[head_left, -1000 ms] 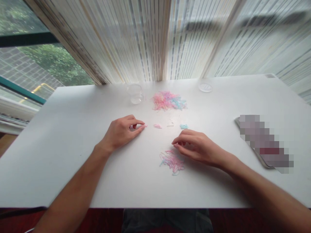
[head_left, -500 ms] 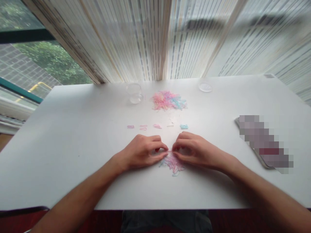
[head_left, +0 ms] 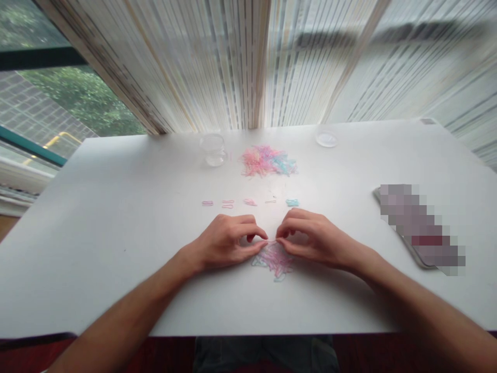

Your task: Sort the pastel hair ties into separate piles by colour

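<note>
Between thumb and forefinger, my left hand (head_left: 232, 240) pinches one end of a thin pink rubber band (head_left: 272, 241). My right hand (head_left: 310, 234) pinches its other end, leaving a short length visible across the gap between the fingertips. Just below lies a small pile of pink, lilac and pale blue bands (head_left: 275, 261). Beyond my hands runs a row of small groups: lilac bands (head_left: 207, 203), pink loops (head_left: 228, 204), a pink bunch (head_left: 249, 202), a pale single band (head_left: 271, 201) and turquoise bands (head_left: 292, 202).
A larger heap of coloured bands (head_left: 267, 160) lies farther back on the white table (head_left: 97, 207). A clear container (head_left: 213, 150) stands to its left, and a clear round lid (head_left: 326, 139) to its right. A phone-like slab (head_left: 421, 228), partly pixelated, rests at the right. Curtains hang behind.
My fingertips have drawn slightly apart, and more of the pink band shows between them. The rest of the table looks the same apart from a small shift of the view.
</note>
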Tool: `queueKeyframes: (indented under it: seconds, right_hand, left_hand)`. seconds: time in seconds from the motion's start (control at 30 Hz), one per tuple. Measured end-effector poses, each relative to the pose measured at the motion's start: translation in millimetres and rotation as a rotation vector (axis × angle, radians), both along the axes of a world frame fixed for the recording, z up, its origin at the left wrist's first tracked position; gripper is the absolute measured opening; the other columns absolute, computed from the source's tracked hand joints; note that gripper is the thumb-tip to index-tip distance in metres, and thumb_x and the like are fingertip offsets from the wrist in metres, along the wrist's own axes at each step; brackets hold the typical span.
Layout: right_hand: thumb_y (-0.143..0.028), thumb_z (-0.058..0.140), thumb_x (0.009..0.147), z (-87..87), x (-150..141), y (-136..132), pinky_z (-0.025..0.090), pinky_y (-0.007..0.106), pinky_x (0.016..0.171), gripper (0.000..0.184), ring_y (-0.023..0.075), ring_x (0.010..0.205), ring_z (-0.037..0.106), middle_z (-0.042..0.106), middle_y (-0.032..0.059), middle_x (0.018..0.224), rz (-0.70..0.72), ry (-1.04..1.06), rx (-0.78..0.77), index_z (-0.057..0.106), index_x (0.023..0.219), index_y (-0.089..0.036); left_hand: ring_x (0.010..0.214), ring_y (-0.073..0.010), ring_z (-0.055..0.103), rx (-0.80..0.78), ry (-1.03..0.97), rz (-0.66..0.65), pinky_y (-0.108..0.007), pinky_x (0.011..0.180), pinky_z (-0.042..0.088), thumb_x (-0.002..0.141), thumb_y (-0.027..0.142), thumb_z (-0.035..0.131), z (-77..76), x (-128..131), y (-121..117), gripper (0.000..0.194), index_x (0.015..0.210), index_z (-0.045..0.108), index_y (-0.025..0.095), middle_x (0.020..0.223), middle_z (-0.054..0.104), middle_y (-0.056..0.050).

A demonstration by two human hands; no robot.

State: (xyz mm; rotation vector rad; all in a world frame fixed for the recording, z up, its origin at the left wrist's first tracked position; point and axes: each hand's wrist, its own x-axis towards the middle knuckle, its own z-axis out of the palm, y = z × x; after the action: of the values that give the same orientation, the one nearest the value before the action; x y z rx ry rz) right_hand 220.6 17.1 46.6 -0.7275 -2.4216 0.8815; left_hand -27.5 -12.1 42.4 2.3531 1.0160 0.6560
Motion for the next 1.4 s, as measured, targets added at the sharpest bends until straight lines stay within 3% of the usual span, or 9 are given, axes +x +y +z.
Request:
queueKeyframes:
  seconds: [0.4, 1.17, 1.3, 1.4]
  right_hand:
    - [-0.021, 0.066, 0.091, -0.5, 0.7, -0.4, 0.051, 0.028, 0.071, 0.006, 0.0156, 0.079, 0.061, 0.065, 0.0041, 0.086, -0.032, 0.036, 0.008, 0.068, 0.097, -0.019]
    - [-0.019, 0.062, 0.094, -1.7, -1.8, -0.5, 0.05, 0.027, 0.068, 0.007, 0.0156, 0.076, 0.062, 0.068, 0.0035, 0.08, -0.03, 0.054, 0.098, 0.069, 0.091, -0.019]
    - [-0.018, 0.06, 0.094, -2.5, -0.3, 1.4, 0.05, 0.027, 0.068, 0.008, 0.0157, 0.076, 0.062, 0.067, 0.0039, 0.081, -0.038, 0.045, 0.121, 0.068, 0.092, -0.02]
    - [-0.018, 0.058, 0.095, -3.4, 0.9, 2.8, 0.049, 0.028, 0.068, 0.01, 0.0161, 0.077, 0.061, 0.067, 0.0046, 0.082, -0.035, 0.021, 0.125, 0.068, 0.092, -0.019]
  left_hand:
    - [0.061, -0.0091, 0.055, 0.054, -0.092, 0.012, -0.02, 0.056, 0.041, 0.09, 0.018, 0.067, 3.6, -5.3, 2.5, 0.009, 0.092, 0.076, 0.017, 0.071, 0.063, 0.0]
    - [0.06, -0.0088, 0.051, 0.074, -0.084, 0.048, -0.02, 0.053, 0.038, 0.088, 0.018, 0.067, 2.9, -5.9, 3.9, 0.008, 0.087, 0.074, 0.018, 0.068, 0.059, 0.001]
    - [0.057, -0.0079, 0.047, 0.101, -0.062, 0.109, -0.02, 0.053, 0.037, 0.089, 0.021, 0.066, 8.1, -23.1, 11.4, 0.01, 0.086, 0.074, 0.018, 0.068, 0.058, 0.001]
    - [0.055, -0.0071, 0.043, 0.132, -0.02, 0.229, -0.02, 0.052, 0.035, 0.089, 0.025, 0.068, 14.9, -48.1, 20.9, 0.011, 0.086, 0.076, 0.018, 0.068, 0.056, 0.002]
